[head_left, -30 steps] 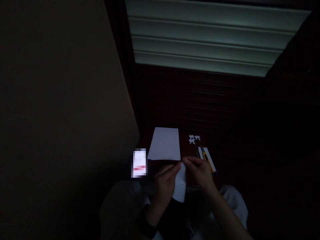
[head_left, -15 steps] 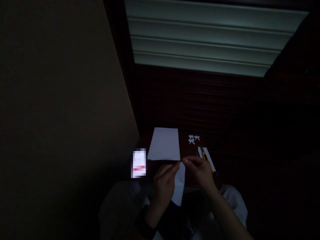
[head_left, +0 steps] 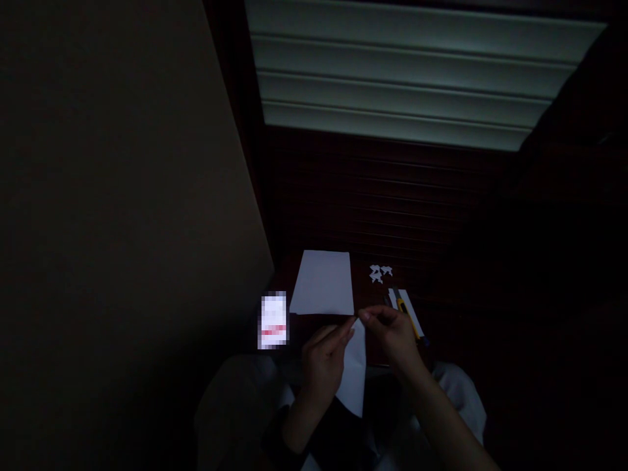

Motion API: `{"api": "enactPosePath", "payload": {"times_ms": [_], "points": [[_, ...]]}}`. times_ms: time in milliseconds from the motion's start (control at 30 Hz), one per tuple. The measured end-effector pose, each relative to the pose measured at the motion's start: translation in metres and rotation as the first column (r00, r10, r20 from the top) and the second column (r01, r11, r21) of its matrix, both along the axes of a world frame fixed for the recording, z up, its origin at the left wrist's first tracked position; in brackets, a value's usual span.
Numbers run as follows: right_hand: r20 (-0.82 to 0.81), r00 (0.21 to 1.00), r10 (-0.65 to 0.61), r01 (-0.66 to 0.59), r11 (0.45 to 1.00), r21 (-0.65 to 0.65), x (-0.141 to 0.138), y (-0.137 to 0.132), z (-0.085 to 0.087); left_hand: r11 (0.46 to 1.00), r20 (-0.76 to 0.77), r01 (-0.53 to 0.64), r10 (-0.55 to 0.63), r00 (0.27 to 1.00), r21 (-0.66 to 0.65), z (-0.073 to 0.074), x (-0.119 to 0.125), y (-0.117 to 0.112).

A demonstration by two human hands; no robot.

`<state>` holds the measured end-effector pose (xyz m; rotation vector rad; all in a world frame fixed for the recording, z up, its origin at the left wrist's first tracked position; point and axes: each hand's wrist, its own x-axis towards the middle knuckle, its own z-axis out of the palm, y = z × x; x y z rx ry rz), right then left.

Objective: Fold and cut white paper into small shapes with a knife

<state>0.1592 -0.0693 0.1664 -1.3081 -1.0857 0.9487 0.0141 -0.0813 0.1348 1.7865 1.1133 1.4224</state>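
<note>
A creased piece of white paper (head_left: 354, 369) hangs down between my hands, over my lap at the table's near edge. My left hand (head_left: 324, 360) is closed on its top end, fingers pointing up and to the right. From the other side, my right hand (head_left: 395, 333) pinches at the same top end with thumb and index finger. The fingertips of both hands nearly meet, and they hide the paper's upper edge. Beyond them a stack or sheet of white paper (head_left: 324, 282) lies flat on the dark table.
Small white cut or folded paper shapes (head_left: 377, 273) lie at the back right. A yellow utility knife (head_left: 403, 307) rests on a white strip (head_left: 416, 317) beside my right hand. A lit, pixelated screen (head_left: 273, 320) is at the left. A wall and slatted shutter (head_left: 392, 85) stand behind.
The hanging paper's lower end has swung slightly right and reaches a little lower, showing more of its face. Both hands stay in nearly the same place.
</note>
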Motion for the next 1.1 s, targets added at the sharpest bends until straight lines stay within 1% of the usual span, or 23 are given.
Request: {"api": "enactPosePath", "payload": {"times_ms": [100,267,433,600,700,967,1100], "points": [[-0.005,1.0,0.012,-0.012,1.0,0.001,0.0,0.0,-0.003,0.999,-0.037,0.001,0.001,0.999,0.035,-0.002,-0.002,0.0],[-0.038,0.996,0.078,-0.078,0.997,0.007,0.0,-0.002,-0.001,0.984,-0.106,-0.023,0.042,0.993,0.175,-0.013,-0.009,0.002],[0.028,0.996,0.081,-0.082,0.997,0.006,0.001,-0.005,0.004,0.963,-0.173,-0.02,0.069,0.983,0.27,-0.018,-0.015,0.003],[0.059,0.996,0.061,-0.061,0.998,0.0,0.0,-0.005,0.006,0.96,-0.173,-0.02,0.071,0.982,0.278,-0.017,-0.015,0.001],[0.049,0.997,0.063,-0.062,0.998,-0.009,0.001,-0.006,0.007,0.963,-0.169,-0.018,0.065,0.984,0.269,-0.017,-0.015,0.0],[0.044,0.997,0.061,-0.06,0.998,-0.033,0.003,-0.005,0.009,0.972,-0.126,-0.002,0.033,0.991,0.236,-0.02,-0.014,-0.001],[0.034,0.995,0.09,-0.089,0.996,-0.022,0.005,-0.002,0.008,0.974,-0.11,-0.002,0.028,0.994,0.228,-0.021,-0.013,-0.001]]}}
